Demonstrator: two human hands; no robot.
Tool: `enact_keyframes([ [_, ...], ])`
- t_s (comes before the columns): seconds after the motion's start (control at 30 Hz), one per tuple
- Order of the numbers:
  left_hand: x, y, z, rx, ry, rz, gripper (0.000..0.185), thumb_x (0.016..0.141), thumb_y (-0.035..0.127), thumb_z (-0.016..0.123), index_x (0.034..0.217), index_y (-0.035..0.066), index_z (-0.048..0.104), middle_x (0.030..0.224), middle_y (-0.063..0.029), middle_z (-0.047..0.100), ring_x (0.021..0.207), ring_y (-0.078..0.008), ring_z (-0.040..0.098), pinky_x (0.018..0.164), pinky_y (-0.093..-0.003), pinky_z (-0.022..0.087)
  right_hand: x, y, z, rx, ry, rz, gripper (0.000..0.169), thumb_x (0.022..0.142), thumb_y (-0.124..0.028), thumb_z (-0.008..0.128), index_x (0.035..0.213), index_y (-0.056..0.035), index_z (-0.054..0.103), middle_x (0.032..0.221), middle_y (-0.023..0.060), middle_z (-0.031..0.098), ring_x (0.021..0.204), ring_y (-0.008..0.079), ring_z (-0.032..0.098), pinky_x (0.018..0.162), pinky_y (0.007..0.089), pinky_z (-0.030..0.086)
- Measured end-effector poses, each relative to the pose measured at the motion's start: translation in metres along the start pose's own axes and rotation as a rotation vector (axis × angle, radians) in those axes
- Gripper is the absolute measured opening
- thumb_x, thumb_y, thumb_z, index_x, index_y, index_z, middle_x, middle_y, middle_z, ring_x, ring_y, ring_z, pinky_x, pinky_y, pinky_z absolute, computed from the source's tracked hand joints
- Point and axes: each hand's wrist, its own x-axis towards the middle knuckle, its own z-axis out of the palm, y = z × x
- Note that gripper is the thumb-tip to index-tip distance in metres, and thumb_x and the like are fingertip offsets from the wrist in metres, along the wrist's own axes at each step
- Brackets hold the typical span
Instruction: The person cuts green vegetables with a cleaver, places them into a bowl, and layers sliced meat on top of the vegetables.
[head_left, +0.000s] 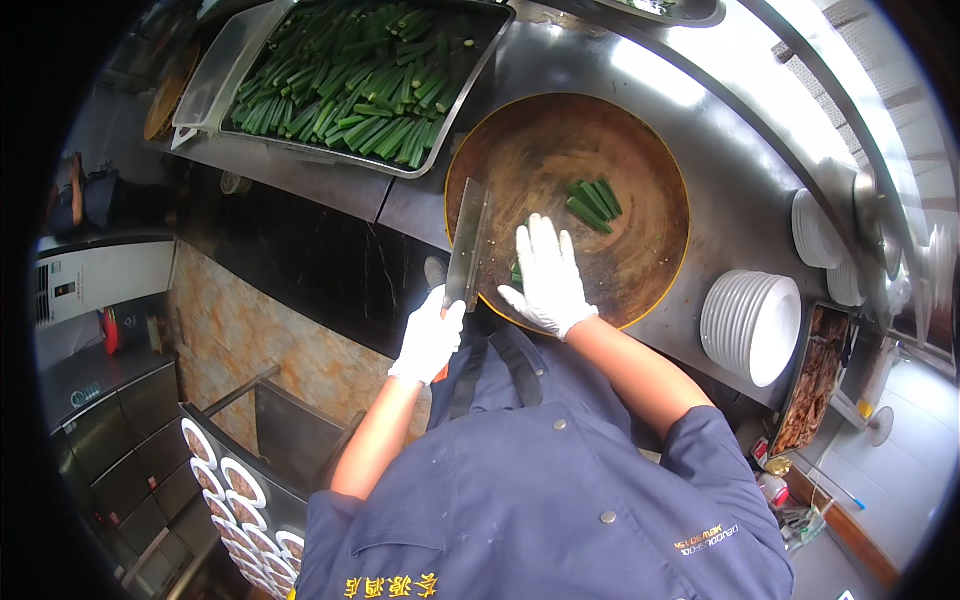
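My left hand (431, 337), in a white glove, grips the handle of a cleaver (470, 240). The broad blade points away from me over the left edge of a round wooden chopping board (641, 262). On the board's near part lies my right hand (550, 281), also gloved, palm down with fingers straight and thumb out to the left. Bits of green vegetable (516, 272) peek out beside it; how much lies beneath is hidden. Beyond the fingertips, apart from the hand, rests a small group of cut green vegetable pieces (595, 204), possibly okra.
A steel tray (480, 71) heaped with long green pieces stands back left, beside a clear plastic bin (217, 75). White plates (750, 322) are stacked right, near a tray of brown food (814, 382). Filled dishes (244, 480) sit lower left. Another person (90, 195) is far left.
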Motion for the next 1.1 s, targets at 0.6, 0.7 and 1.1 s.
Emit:
enact_keyframes([
  [0.6, -0.008, 0.017, 0.015, 0.535, 0.051, 0.403, 0.041, 0.109, 0.025, 0.059, 0.144, 0.003, 0.060, 0.103, -0.0271, 0.074, 0.095, -0.0468, 0.073, 0.084, -0.0533, 0.058, 0.004, 0.031, 0.016, -0.024, -0.046, -0.010, 0.120, 0.090, -0.069, 0.074, 0.168, 0.0095, 0.028, 0.177, 0.0319, 0.025, 0.167, 0.0448, 0.022, 0.135, 0.0611, 0.018],
  [0.7, 0.000, -0.010, 0.040, 0.779, 0.126, 0.530, 0.045, 0.110, 0.027, 0.057, 0.144, -0.002, 0.059, 0.098, -0.0272, 0.074, 0.090, -0.0461, 0.073, 0.083, -0.0553, 0.059, -0.005, 0.024, 0.023, -0.039, -0.038, -0.044, 0.116, 0.093, -0.069, 0.070, 0.167, 0.0103, 0.031, 0.175, 0.0307, 0.030, 0.166, 0.0446, 0.024, 0.134, 0.0606, 0.019],
  [1.1, -0.003, -0.030, 0.001, -0.219, -0.161, -0.153, 0.012, 0.113, 0.021, 0.062, 0.113, 0.008, 0.060, 0.081, -0.0004, 0.059, 0.062, -0.0077, 0.054, 0.056, -0.0269, 0.048, -0.022, 0.042, 0.014, -0.017, -0.144, -0.207, 0.102, 0.091, -0.052, 0.080, 0.161, 0.0105, 0.041, 0.170, 0.0303, 0.038, 0.163, 0.0446, 0.031, 0.134, 0.0610, 0.021],
])
